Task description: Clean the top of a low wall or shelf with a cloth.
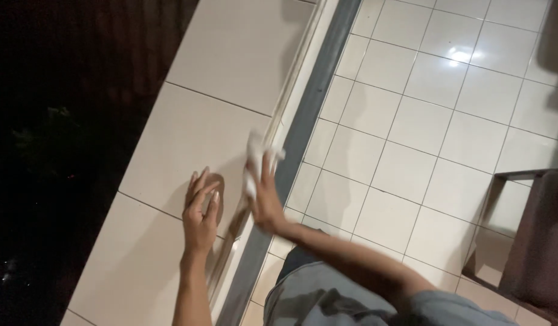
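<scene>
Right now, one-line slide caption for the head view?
Right hand presses a white cloth on a tiled ledge by its metal edge; left hand rests flat beside it.

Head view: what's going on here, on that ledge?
A person leans over a tiled ledge beside a white tiled floor. Their right hand presses a white cloth against the ledge's inner edge by the metal rail, while the left hand rests flat on the tile. Beyond the ledge it is dark.

Crumpled white cloth [253,162] at tiled ledge's [188,133] edge
</scene>
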